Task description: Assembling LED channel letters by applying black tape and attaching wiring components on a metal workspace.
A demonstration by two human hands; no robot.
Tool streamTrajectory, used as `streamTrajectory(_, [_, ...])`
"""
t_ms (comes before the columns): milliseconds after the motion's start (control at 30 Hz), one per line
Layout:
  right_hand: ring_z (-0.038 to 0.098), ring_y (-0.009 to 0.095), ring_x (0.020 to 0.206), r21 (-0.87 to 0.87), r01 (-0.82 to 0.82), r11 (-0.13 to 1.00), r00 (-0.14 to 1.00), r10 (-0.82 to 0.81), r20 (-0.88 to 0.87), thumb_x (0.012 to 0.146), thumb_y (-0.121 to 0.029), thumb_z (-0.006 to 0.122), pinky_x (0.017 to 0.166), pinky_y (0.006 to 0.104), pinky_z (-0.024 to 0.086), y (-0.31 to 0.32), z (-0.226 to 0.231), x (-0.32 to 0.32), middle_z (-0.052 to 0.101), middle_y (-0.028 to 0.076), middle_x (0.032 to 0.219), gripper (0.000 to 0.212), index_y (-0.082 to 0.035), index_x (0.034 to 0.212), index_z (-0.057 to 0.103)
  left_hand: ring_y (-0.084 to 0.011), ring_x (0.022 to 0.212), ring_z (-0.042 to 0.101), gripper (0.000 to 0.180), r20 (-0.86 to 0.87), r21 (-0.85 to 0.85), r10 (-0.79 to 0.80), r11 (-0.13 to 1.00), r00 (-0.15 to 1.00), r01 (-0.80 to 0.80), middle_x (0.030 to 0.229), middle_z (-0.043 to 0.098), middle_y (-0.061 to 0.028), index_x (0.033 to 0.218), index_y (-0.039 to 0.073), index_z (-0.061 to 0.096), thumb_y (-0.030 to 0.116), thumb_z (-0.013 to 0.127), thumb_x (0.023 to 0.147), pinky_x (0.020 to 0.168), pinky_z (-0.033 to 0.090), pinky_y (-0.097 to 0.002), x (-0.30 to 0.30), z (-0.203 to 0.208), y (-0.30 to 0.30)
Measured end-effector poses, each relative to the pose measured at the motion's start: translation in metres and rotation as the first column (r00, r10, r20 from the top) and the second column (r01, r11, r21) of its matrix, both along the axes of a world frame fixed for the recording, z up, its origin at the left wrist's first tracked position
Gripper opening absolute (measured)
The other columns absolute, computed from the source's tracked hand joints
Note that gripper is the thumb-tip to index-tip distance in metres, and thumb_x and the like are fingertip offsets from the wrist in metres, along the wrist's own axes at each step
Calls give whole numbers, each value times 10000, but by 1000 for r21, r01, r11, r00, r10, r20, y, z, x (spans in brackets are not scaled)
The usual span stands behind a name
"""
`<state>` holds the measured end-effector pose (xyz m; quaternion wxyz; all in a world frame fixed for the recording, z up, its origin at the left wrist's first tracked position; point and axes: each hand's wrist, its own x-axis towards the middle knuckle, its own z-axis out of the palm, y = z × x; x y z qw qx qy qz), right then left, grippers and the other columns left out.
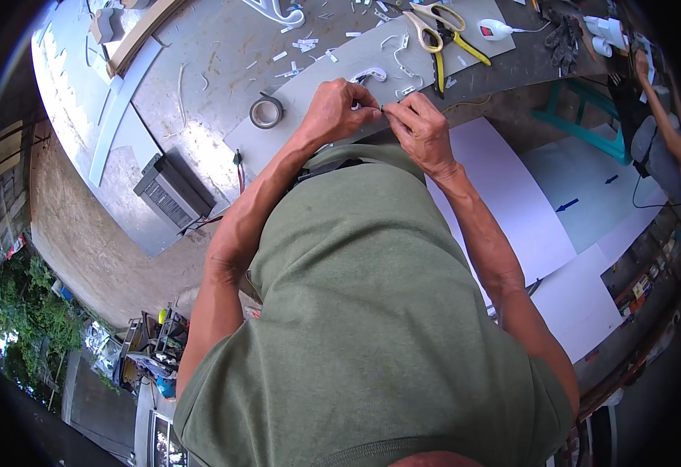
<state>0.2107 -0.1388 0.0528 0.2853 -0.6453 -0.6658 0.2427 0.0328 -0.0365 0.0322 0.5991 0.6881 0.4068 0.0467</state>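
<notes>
Head view, from where I sit, has a small dark piece (383,110) at its centre, pinched between two sets of fingertips at the panel's near edge, just in front of the person's waist; it is too small for me to tell what it is. My left hand (342,111) comes at it from the left, thumb and forefinger pressed together on it, the other fingers curled. My right hand (421,131) meets it from the other side with thumb and fingertips drawn tight, so the two hands nearly touch.

Just beyond the fingers I see a white curved piece (370,75) and a string of small white modules (407,70), both on a light grey panel (297,92) that lies across the metal table (219,58). A roll of dark tape (265,112) lies on its side near the left wrist. Farther up, scissors (435,23) with cream handles lie against a yellow-handled tool (459,48), and a white squeeze bottle (496,29) lies to the right of them. White scraps (305,44) are scattered to the upper left.

Out toward the left, I make out a dark, finned box (173,191) at the table's edge, with a red lead (241,177) near it. To the right are a teal stool (582,117) and, at the rim, another person (659,144); below lie large white sheets (504,194).
</notes>
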Motion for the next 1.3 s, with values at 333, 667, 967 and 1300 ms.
streamTrajectory(333, [622, 242, 785, -190, 15, 982, 989, -43, -141, 818, -60, 739, 701, 378, 511, 3, 5, 4, 591, 80, 834, 146, -49, 963, 727, -227, 780, 655, 195, 39, 55, -3, 999, 999, 1, 827, 721, -124, 907, 65, 786, 203, 813, 772, 743, 521, -364, 0, 3, 0])
streamTrajectory(667, [618, 243, 819, -149, -6, 989, 987, -18, -159, 827, -83, 726, 737, 374, 507, 6, 2, 6, 635, 74, 826, 91, -43, 908, 729, -227, 776, 655, 177, 80, 2, 9, 1000, 997, -9, 803, 718, -128, 890, 64, 785, 186, 819, 767, 731, 517, -370, -1, 3, 0])
streamTrajectory(967, [631, 232, 811, -445, 115, 888, 926, -258, -276, 868, -117, 706, 726, 371, 498, 0, -4, -1, 644, 92, 828, 114, -7, 901, 709, -253, 828, 610, 125, 84, 275, -139, 955, 987, 112, 829, 731, -56, 883, 101, 789, 130, 798, 762, 755, 501, -384, 0, -4, -1])
streamTrajectory(1300, [680, 133, 856, -612, -40, 790, 811, -332, -482, 886, -98, 723, 791, 296, 539, 0, -8, 21, 735, 68, 946, 238, -2, 1104, 720, -177, 765, 624, 174, 125, -69, -79, 994, 989, 88, 841, 719, -92, 985, 82, 793, 131, 780, 818, 719, 504, -326, -4, -8, 4])
